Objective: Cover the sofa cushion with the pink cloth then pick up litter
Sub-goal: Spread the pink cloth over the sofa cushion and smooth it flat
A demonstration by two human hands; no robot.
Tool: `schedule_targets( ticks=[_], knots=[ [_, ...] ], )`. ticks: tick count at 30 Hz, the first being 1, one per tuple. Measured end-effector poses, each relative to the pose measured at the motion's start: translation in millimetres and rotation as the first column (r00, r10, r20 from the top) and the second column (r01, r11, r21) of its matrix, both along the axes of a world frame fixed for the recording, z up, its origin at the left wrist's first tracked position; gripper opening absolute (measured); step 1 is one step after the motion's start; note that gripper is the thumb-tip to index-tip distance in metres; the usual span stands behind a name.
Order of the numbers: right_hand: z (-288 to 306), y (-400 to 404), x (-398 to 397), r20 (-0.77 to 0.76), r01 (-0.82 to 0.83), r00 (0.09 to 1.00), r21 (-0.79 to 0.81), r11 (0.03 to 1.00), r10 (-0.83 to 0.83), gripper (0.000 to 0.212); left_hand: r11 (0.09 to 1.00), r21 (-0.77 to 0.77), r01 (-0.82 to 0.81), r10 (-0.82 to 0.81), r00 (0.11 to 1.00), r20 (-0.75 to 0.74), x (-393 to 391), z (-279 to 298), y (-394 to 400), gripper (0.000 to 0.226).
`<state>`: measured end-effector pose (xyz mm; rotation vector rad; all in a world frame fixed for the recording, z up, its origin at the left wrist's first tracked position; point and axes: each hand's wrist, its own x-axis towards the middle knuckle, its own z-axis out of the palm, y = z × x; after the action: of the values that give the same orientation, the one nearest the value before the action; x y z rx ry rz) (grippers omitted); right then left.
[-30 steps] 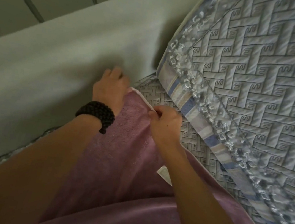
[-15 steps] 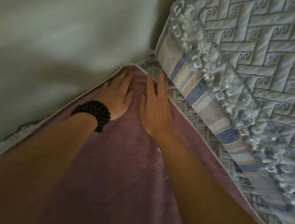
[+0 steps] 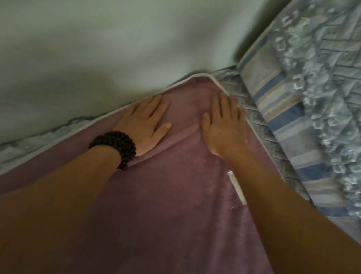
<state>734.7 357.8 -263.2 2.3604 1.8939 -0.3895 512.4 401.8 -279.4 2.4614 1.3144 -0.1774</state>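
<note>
- Left hand (image 3: 146, 123), right hand (image 3: 226, 124): flat, fingers spread, gripping nothing.
- Pressed on pink cloth (image 3: 165, 214) near sofa cushion (image 3: 264, 133) back corner, likely flattening a crease.

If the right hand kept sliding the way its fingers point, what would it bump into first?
The right hand lies flat on the pink cloth, fingers aimed at its white-edged corner. Past that corner it would probably meet the pale green sofa back, though depth is unclear.

Two hands, left (image 3: 146, 121) and right (image 3: 225, 125); one pink cloth (image 3: 165, 214); one beaded bracelet (image 3: 117, 146); one white label (image 3: 237, 187); one patterned cushion (image 3: 330, 91).
</note>
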Motion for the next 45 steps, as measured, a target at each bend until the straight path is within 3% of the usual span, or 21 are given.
schedule_targets(
  ticks=[4, 8, 10, 12, 14, 17, 19, 22, 24, 26, 29, 31, 36, 41, 45],
  knots=[
    [17.6, -5.7, -69.6, -0.055, 0.142, 0.988, -0.093, 0.985, -0.147, 0.064, 0.995, -0.070, -0.064, 0.059, 0.996, -0.062, -86.4, 10.5, -31.9, 0.070],
    [24.0, -30.9, -204.0, -0.170, -0.218, 0.965, -0.110, 0.970, 0.197, 0.060, 0.982, -0.110, -0.156, 0.155, 0.988, -0.022, -166.0, 25.3, -62.6, 0.061],
    [30.5, -43.2, -267.4, -0.156, -0.366, 0.922, -0.053, 0.929, 0.354, 0.057, 0.966, -0.002, -0.259, 0.259, 0.962, 0.084, -213.5, 35.6, -77.2, 0.045],
    [37.1, -48.7, -312.0, -0.146, -0.426, 0.893, 0.025, 0.904, 0.425, 0.058, 0.917, 0.140, -0.373, 0.369, 0.928, 0.050, -255.0, 42.7, -88.8, 0.032],
    [40.7, -49.7, -345.7, -0.202, -0.440, 0.878, 0.015, 0.898, 0.434, 0.054, 0.884, 0.137, -0.447, 0.453, 0.891, -0.018, -290.0, 48.0, -102.4, 0.032],
    [41.3, -48.1, -369.7, -0.197, -0.419, 0.893, -0.041, 0.907, 0.404, 0.036, 0.880, 0.008, -0.475, 0.474, 0.879, -0.058, -311.2, 45.6, -116.7, 0.032],
    [42.5, -44.7, -374.6, -0.194, -0.385, 0.905, 0.013, 0.923, 0.380, 0.026, 0.859, 0.062, -0.509, 0.511, 0.859, -0.028, -312.8, 44.3, -116.5, 0.029],
    [41.0, -33.9, -382.6, -0.301, -0.329, 0.881, 0.167, 0.929, 0.366, 0.026, 0.741, 0.234, -0.630, 0.625, 0.774, 0.102, -313.6, 46.1, -100.3, 0.017],
    [37.2, -29.3, -386.7, -0.342, -0.349, 0.867, 0.104, 0.931, 0.363, 0.047, 0.710, 0.205, -0.674, 0.645, 0.739, 0.194, -314.9, 43.6, -92.3, 0.030],
    [25.9, -38.3, -386.0, -0.241, -0.390, 0.894, 0.000, 0.921, 0.379, 0.063, 0.762, 0.091, -0.641, 0.620, 0.763, 0.182, -318.8, 35.5, -101.2, 0.050],
    [6.3, -57.7, -380.0, -0.135, -0.403, 0.908, -0.021, 0.915, 0.396, 0.057, 0.837, 0.109, -0.537, 0.540, 0.842, 0.004, -334.1, 12.1, -130.0, 0.056],
    [-1.2, -63.4, -379.7, -0.115, -0.392, 0.916, -0.041, 0.919, 0.385, 0.058, 0.848, 0.091, -0.523, 0.528, 0.848, -0.046, -350.2, 4.3, -138.3, 0.064],
    [-5.1, -86.8, -414.3, -0.125, -0.429, 0.897, -0.014, 0.903, 0.424, 0.068, 0.810, 0.095, -0.578, 0.586, 0.805, -0.094, -402.4, -2.8, -154.4, 0.074],
    [0.8, -127.9, -485.7, -0.156, -0.504, 0.854, -0.003, 0.864, 0.497, 0.063, 0.749, 0.107, -0.654, 0.662, 0.733, -0.156, -473.3, 7.5, -195.8, 0.074],
    [5.8, -153.2, -552.4, -0.206, -0.564, 0.813, -0.046, 0.824, 0.545, 0.062, 0.760, 0.065, -0.647, 0.644, 0.736, -0.208, -532.8, 17.2, -229.1, 0.074]
  ],
)
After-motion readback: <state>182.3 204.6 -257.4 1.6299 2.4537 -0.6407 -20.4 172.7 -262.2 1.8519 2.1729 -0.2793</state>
